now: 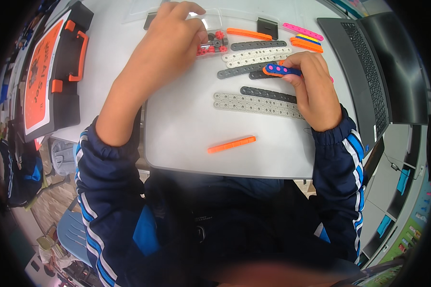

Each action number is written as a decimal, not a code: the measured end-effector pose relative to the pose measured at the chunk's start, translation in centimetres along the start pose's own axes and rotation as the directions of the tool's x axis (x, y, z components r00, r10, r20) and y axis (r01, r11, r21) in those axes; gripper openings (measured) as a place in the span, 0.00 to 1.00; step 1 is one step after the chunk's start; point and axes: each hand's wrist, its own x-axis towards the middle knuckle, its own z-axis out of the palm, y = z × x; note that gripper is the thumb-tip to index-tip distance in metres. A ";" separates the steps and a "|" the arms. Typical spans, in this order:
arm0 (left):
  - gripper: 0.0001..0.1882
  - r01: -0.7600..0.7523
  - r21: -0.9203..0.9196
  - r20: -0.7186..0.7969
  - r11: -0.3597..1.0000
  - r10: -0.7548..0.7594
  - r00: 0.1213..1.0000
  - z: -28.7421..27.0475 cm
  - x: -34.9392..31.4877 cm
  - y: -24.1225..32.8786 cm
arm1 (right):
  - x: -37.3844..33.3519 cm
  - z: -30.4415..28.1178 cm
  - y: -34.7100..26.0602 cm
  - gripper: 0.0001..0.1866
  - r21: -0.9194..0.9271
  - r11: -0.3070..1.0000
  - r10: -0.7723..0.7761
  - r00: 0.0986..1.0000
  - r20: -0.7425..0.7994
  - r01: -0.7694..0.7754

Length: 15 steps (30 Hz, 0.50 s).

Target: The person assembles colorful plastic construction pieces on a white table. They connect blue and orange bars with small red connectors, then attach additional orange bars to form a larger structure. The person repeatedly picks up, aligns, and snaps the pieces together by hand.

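Observation:
My left hand (170,40) is over a clear plastic box (215,19), beside its small red and black connector pieces (219,43). Its fingers are bent and apart, with nothing visible between them; the tips are partly hidden. On the right, my right hand (316,88) pinches a short blue beam (292,71) with pink pegs in its holes. An orange beam (269,73) lies against the blue one's underside. Below that hand are grey beams (254,104) and a black beam (268,93). One orange beam (232,144) lies alone near the table's front edge.
White beams (256,56), dark grey beams (246,71), an orange beam (249,33) and a pink beam (302,31) lie farther back. An open laptop (368,71) stands at the right. A black case with an orange handle (79,56) is at the far left.

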 end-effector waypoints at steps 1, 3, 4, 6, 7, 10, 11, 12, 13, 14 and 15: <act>0.06 -0.002 -0.009 0.013 1.000 0.002 1.000 0.0 -0.1 0.0 | 0.0 0.0 0.0 0.10 -0.001 1.000 -0.001 1.000 0.000 0.001; 0.06 -0.004 -0.028 0.040 1.000 0.005 0.999 -0.2 -0.2 0.1 | 0.0 0.0 0.0 0.10 -0.003 1.000 -0.002 1.000 0.000 0.002; 0.07 -0.013 -0.032 0.039 0.999 0.014 0.999 -0.2 -0.2 0.1 | 0.0 0.0 0.0 0.10 -0.003 1.000 -0.001 1.000 0.000 0.001; 0.07 -0.029 -0.041 0.037 0.999 0.031 0.999 -0.3 -0.2 0.1 | 0.0 -0.1 0.0 0.10 -0.005 1.000 -0.009 1.000 0.007 0.010; 0.08 -0.043 -0.039 0.023 0.998 0.044 0.999 -0.2 -0.2 0.1 | 0.1 -0.1 0.0 0.10 -0.005 1.000 -0.014 1.000 0.011 0.014; 0.09 -0.052 -0.036 0.007 0.998 0.053 0.999 0.0 -0.3 0.3 | 0.0 -0.1 0.0 0.10 -0.008 1.000 -0.020 1.000 0.009 0.020; 0.10 -0.034 -0.038 0.018 0.999 0.035 0.999 0.0 -0.5 0.5 | 0.0 -0.1 0.0 0.10 -0.009 1.000 -0.014 1.000 0.011 0.014; 0.11 -0.016 -0.040 0.028 0.999 0.017 0.999 0.1 -0.6 0.7 | 0.0 -0.1 0.0 0.10 -0.010 1.000 -0.008 1.000 0.013 0.008; 0.12 -0.011 -0.059 0.040 0.998 0.013 0.999 0.1 -0.5 0.7 | 0.0 -0.1 0.0 0.10 -0.011 1.000 -0.002 1.000 0.016 0.002; 0.12 -0.005 -0.077 0.051 0.997 0.009 0.999 0.0 -0.5 0.7 | 0.0 -0.1 0.0 0.10 -0.009 1.000 0.002 1.000 0.014 -0.002; 0.13 0.001 -0.096 0.063 0.995 0.005 0.998 -0.1 -0.5 0.8 | 0.0 -0.1 0.0 0.10 -0.006 1.000 0.005 1.000 0.012 -0.005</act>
